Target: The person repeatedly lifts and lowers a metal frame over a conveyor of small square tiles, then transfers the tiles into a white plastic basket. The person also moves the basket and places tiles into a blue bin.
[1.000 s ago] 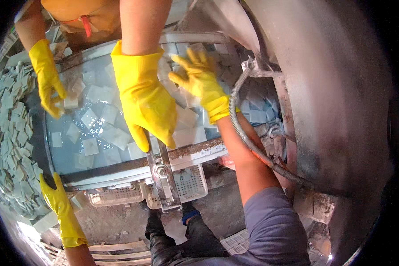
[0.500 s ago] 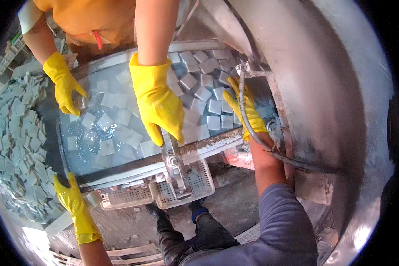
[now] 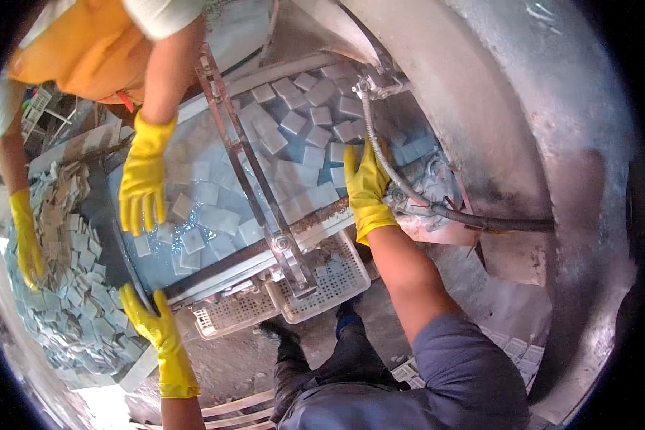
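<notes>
My left hand [image 3: 153, 322], in a yellow rubber glove, is at the near left corner of a shallow trough [image 3: 322, 228]. Thumb and fingers are apart beside the trough's end edge, with nothing seen in them. My right hand [image 3: 369, 188], gloved the same, lies over the near rim toward the right end. Its fingers are spread next to several square pale stone tiles [image 3: 313, 157] in bluish water; the fingertips touching a tile cannot be made out. A ribbed grey hose [image 3: 382, 161] passes just right of that hand.
A co-worker's gloved hand [image 3: 145, 179] hangs over the trough's left part; the other [image 3: 26, 244] is at a large tile heap [image 3: 86, 308]. A metal bar [image 3: 244, 154] crosses the trough. Perforated baskets [image 3: 330, 279] sit below the near rim. A big curved drum wall [image 3: 494, 122] stands right.
The co-worker's hands have moved left, one off the bar and the other to the tile heap. My right hand has shifted toward the near rim. The whole view has turned somewhat.
</notes>
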A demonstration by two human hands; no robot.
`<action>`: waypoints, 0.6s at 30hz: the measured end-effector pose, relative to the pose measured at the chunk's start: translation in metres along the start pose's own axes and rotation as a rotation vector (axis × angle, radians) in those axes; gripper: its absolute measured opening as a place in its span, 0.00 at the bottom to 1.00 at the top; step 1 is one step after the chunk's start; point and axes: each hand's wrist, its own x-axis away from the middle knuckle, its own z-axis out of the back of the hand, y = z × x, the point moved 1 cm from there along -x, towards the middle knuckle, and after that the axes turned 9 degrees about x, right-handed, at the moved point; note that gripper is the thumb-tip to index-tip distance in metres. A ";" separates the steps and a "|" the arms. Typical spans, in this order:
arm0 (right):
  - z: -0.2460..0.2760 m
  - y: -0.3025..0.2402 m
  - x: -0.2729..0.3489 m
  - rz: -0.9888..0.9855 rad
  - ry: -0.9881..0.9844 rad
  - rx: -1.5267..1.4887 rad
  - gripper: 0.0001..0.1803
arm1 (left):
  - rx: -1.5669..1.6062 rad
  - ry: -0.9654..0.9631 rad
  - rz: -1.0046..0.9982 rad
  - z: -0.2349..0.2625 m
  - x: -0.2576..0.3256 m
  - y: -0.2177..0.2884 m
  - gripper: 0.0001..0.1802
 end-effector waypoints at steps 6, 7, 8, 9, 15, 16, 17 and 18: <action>0.008 -0.002 -0.002 -0.020 -0.085 -0.027 0.38 | 0.006 -0.543 -0.592 -0.107 -0.072 0.107 0.46; 0.010 -0.001 -0.001 -0.014 -0.075 -0.034 0.38 | -0.011 -0.602 -0.590 -0.134 -0.081 0.121 0.46; 0.011 0.000 -0.001 -0.011 -0.060 -0.034 0.38 | -0.041 -0.466 -0.609 -0.163 -0.092 0.130 0.47; 0.013 -0.001 -0.002 -0.003 -0.051 -0.039 0.37 | -0.075 -0.331 -0.617 -0.189 -0.102 0.136 0.49; 0.009 -0.003 -0.007 -0.007 -0.084 -0.035 0.39 | -0.148 -0.248 -0.171 -0.281 -0.133 0.187 0.50; 0.009 -0.004 -0.008 0.000 -0.098 -0.064 0.38 | -0.053 -0.262 -0.207 -0.286 -0.127 0.177 0.51; 0.010 -0.002 -0.009 -0.002 -0.106 -0.088 0.38 | -0.086 -0.360 -0.240 -0.268 -0.115 0.198 0.51; 0.009 0.000 -0.003 -0.034 -0.109 -0.145 0.37 | -0.187 -0.336 -0.339 -0.262 -0.089 0.197 0.51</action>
